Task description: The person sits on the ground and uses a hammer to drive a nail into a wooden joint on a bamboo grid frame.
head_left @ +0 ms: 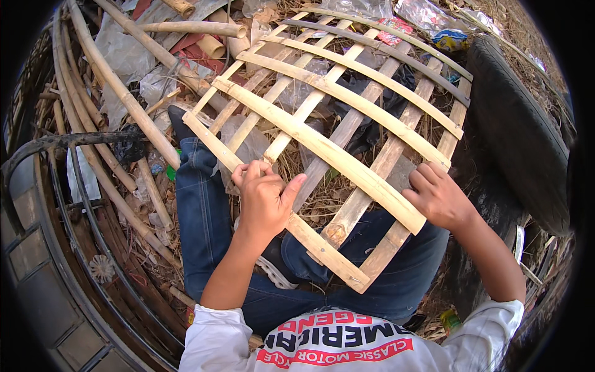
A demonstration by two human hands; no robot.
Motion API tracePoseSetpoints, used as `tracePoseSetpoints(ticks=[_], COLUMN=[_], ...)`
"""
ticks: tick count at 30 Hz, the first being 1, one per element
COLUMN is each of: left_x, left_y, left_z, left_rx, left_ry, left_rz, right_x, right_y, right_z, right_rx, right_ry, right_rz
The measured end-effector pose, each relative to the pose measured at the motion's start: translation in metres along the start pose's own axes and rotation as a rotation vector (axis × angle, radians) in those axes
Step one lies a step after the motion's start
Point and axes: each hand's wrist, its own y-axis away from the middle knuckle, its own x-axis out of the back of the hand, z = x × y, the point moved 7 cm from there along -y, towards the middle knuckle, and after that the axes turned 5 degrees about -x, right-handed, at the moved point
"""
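A lattice of split bamboo slats [322,149] lies tilted over my bent legs, its near corner pointing toward my body. Pale and greyish strips cross one another, leaving square gaps. My left hand [263,192] is closed over the near-left edge slat [322,249], fingers curled beside the rough end of a crosswise strip and thumb sticking out. At the right side, my right hand [437,195] is curled closed against the lattice, close to the ends of two long slats. Its fingertips are partly hidden.
A black tyre [520,130] stands close by on the right. Long bamboo poles [118,74] lie along the left, above a black metal frame [77,139]. Plastic sheets [124,59], wrappers [449,40] and dry straw litter the ground. My jeans-clad legs [204,204] are under the lattice.
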Motion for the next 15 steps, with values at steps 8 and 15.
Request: tracePoseSetpoints(ticks=[8,15], left_x=[-0.053,-0.123], left_y=[-0.036,-0.049], left_z=[-0.067,-0.045], left_rx=[-0.126,-0.109], left_ry=[-0.025,-0.058], left_rz=[0.025,0.025], right_x=[-0.056,-0.090], right_y=[-0.035,-0.004], right_z=[0.026,0.086], right_rx=[-0.040,-0.031], right_ry=[0.128,0.222], right_rz=[0.021,-0.164])
